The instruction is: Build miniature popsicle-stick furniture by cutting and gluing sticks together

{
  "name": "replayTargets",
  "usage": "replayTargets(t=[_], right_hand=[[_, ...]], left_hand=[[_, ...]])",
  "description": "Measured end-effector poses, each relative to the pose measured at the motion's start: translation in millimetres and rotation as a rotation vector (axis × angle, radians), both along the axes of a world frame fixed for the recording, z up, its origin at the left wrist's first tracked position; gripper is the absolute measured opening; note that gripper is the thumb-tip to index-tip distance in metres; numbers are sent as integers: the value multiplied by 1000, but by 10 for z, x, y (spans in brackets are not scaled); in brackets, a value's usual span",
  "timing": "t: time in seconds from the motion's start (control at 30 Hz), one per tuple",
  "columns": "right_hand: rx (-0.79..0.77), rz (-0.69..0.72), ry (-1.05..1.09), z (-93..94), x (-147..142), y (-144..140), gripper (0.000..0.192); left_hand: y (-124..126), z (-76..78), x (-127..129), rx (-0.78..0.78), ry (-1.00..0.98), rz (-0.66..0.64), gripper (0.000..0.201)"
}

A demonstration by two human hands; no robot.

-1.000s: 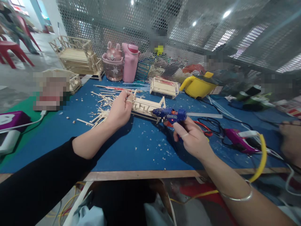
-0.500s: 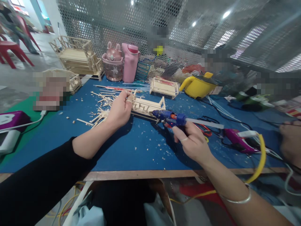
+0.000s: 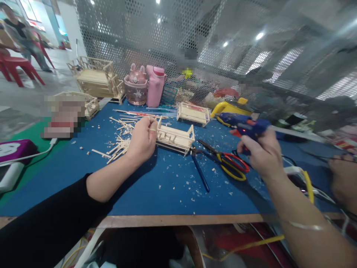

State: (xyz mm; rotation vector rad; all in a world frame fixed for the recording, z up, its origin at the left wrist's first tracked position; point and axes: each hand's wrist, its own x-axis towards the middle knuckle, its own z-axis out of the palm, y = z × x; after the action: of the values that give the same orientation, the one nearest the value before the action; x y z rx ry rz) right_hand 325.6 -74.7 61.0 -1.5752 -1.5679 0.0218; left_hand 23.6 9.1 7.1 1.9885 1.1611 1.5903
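My left hand (image 3: 142, 139) grips the left end of a small wooden stick model (image 3: 175, 137) lying on the blue table (image 3: 156, 186). My right hand (image 3: 260, 154) holds a blue hot glue gun (image 3: 242, 123) lifted above the table, well to the right of the model, nozzle pointing left. A pile of loose wooden sticks (image 3: 121, 143) lies just left of my left hand. Scissors with red and yellow handles (image 3: 227, 162) and blue-handled pliers (image 3: 198, 169) lie between the model and my right hand.
Finished stick models (image 3: 96, 76) stand at the back left, another small stick model (image 3: 193, 112) behind my model. Pink bottles (image 3: 154, 85), a yellow pot (image 3: 227, 108) and a mesh screen line the far edge. Cables and another person's hand (image 3: 344, 180) are at the right.
My right hand has pulled the glue gun away from the model's right end, up and to the right, uncovering the scissors and pliers. My left hand keeps its hold.
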Motion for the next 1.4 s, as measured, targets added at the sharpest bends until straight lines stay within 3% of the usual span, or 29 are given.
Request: replayTargets(t=[0.13, 0.23, 0.33, 0.5, 0.63, 0.73, 0.8, 0.87, 0.93, 1.1, 1.27, 1.33, 1.4], right_hand=[[-98, -12, -380, 234, 157, 863, 34], [-148, -27, -575, 256, 190, 1381, 42], [-227, -20, -751, 149, 160, 1715, 46], [-241, -57, -740, -71, 79, 1982, 41], [-196, -115, -686, -19, -109, 1854, 43], [-46, -101, -586, 108, -427, 1428, 47], [78, 250, -350, 169, -677, 1052, 42], [1, 579, -336, 193, -886, 717, 31], [3, 677, -311, 182, -1011, 497, 22], [-25, 711, -189, 93, -1037, 380, 15], [20, 679, -241, 43, -1008, 409, 12], [71, 666, -292, 28, -986, 439, 11], [122, 624, -367, 2, -953, 481, 11]], left_hand=[[-136, 69, 21, 39, -10, -32, 15], [-208, 70, 30, 42, -34, -94, 15], [-186, 31, 27, 19, -132, -62, 19], [-49, -28, 6, -103, -369, 10, 25], [-65, -18, 11, -91, -302, -32, 23], [-147, 6, 37, -66, -120, -160, 20], [-202, 17, 60, -59, -6, -258, 19], [-239, 20, 80, -59, 55, -328, 19], [-255, 15, 92, -72, 87, -367, 20], [-248, -14, 93, -82, 149, -393, 20], [-248, -19, 91, -53, 183, -390, 19], [-228, -7, 79, -36, 122, -335, 15], [-178, 6, 51, -4, -3, -199, 17]])
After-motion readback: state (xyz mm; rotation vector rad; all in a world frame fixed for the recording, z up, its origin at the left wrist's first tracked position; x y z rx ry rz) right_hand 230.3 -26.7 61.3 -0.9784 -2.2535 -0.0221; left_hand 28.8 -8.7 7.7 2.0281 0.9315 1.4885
